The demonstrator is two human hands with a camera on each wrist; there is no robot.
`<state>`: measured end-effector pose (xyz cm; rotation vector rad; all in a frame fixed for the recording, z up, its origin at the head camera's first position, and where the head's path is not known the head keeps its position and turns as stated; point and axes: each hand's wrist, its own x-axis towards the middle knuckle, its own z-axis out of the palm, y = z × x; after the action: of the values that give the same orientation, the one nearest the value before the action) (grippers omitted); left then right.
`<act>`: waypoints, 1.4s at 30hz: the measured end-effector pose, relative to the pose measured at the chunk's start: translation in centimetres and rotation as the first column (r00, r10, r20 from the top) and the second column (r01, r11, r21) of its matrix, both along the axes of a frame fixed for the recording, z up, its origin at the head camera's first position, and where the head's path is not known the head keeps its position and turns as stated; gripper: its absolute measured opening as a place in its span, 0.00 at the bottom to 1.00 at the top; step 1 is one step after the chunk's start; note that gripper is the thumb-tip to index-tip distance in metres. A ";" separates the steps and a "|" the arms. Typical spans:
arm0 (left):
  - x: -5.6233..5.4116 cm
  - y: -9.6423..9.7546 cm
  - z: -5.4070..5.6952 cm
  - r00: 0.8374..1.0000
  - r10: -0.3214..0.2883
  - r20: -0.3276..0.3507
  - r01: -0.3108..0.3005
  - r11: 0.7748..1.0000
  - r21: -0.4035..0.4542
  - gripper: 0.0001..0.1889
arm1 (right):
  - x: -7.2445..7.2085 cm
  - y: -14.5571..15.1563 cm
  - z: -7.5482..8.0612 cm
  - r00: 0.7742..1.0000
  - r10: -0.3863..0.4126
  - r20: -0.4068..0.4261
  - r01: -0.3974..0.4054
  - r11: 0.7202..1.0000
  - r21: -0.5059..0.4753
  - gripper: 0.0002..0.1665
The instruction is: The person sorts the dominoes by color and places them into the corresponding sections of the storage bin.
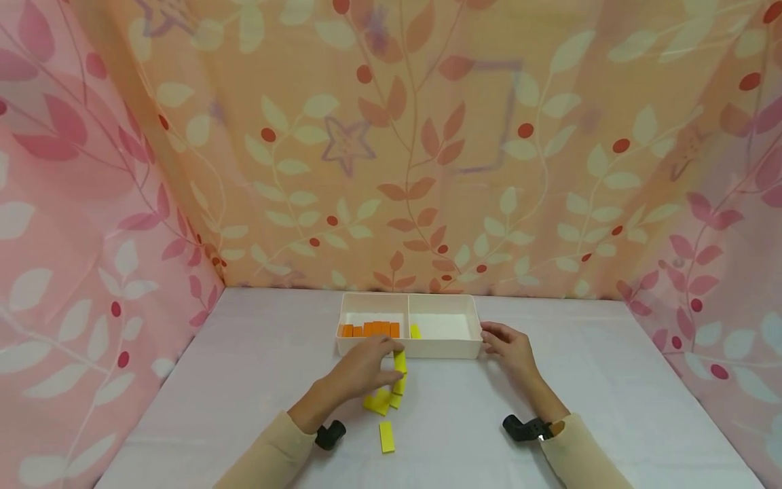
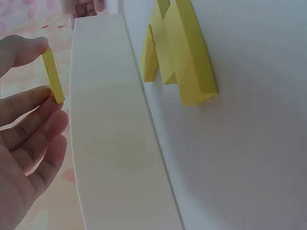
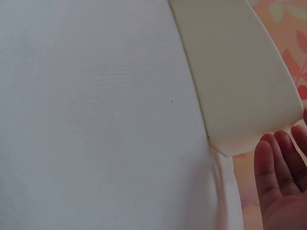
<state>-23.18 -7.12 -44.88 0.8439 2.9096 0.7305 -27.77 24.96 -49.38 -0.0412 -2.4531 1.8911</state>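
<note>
My left hand (image 1: pixel 365 367) pinches a thin yellow block (image 2: pixel 53 76) between thumb and fingertips, above the near wall of a white two-part box (image 1: pixel 442 349). In the left wrist view, that block stands on edge in the grip beside the box wall. Several more yellow blocks (image 2: pixel 191 57) lie on the table in front of the box, partly under the left hand in the head view. One yellow block (image 1: pixel 387 437) lies apart, nearer to me. My right hand (image 1: pixel 512 350) is at the box's right end, its extended fingertips (image 3: pixel 265 153) against the end wall.
Several orange blocks (image 1: pixel 377 329) sit along the near side of the box's left compartment. One yellow block (image 1: pixel 415 331) is in the right compartment, by the divider (image 1: pixel 408 316). A floral curtain (image 1: pixel 427 170) hangs behind the white-covered table (image 1: pixel 244 380).
</note>
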 end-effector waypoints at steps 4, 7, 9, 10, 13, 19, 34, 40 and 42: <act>-0.2 0.0 0.4 1.000 0.014 0.019 -0.015 1.000 0.024 0.24 | -0.1 0.1 -0.2 1.000 0.013 0.006 -0.013 1.000 -0.024 0.24; -0.4 0.0 0.6 0.999 0.027 0.040 -0.029 0.999 0.042 0.24 | -0.1 0.2 -0.4 1.000 0.019 0.000 -0.019 1.000 -0.025 0.25; -0.6 -0.1 0.7 0.998 0.032 0.049 -0.035 0.998 0.055 0.23 | -0.1 0.2 -0.4 1.000 0.016 -0.004 -0.016 0.999 -0.031 0.25; -0.7 -0.1 0.7 0.998 0.033 0.050 -0.036 0.998 0.059 0.23 | -0.1 0.2 -0.5 1.000 0.015 -0.011 -0.015 0.999 -0.031 0.26; -1.2 -0.2 0.7 0.998 0.032 0.051 -0.036 0.996 0.081 0.23 | -0.2 0.3 -0.4 1.000 0.021 -0.018 -0.021 1.000 -0.020 0.26; -1.8 -0.4 0.6 1.000 0.021 0.007 -0.022 0.995 0.094 0.23 | -0.2 0.3 -0.4 1.000 0.020 0.008 -0.020 1.000 -0.009 0.25; -3.3 0.8 0.9 0.995 0.095 -0.016 -0.092 0.990 0.108 0.24 | 0.4 0.2 -0.3 1.000 0.005 0.024 -0.004 0.999 -0.051 0.26; -4.0 1.0 1.4 0.994 0.107 0.012 -0.107 0.988 0.115 0.25 | 0.3 0.1 -0.4 0.999 -0.007 0.043 0.009 0.998 -0.061 0.26; -4.3 1.0 1.4 0.994 0.108 0.017 -0.109 0.988 0.111 0.25 | 0.3 0.0 -0.4 0.999 -0.007 0.042 0.010 0.998 -0.061 0.26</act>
<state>-27.52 -6.13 -43.47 0.6910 2.9486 0.9113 -27.49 24.99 -49.82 -0.0940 -2.4164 1.9823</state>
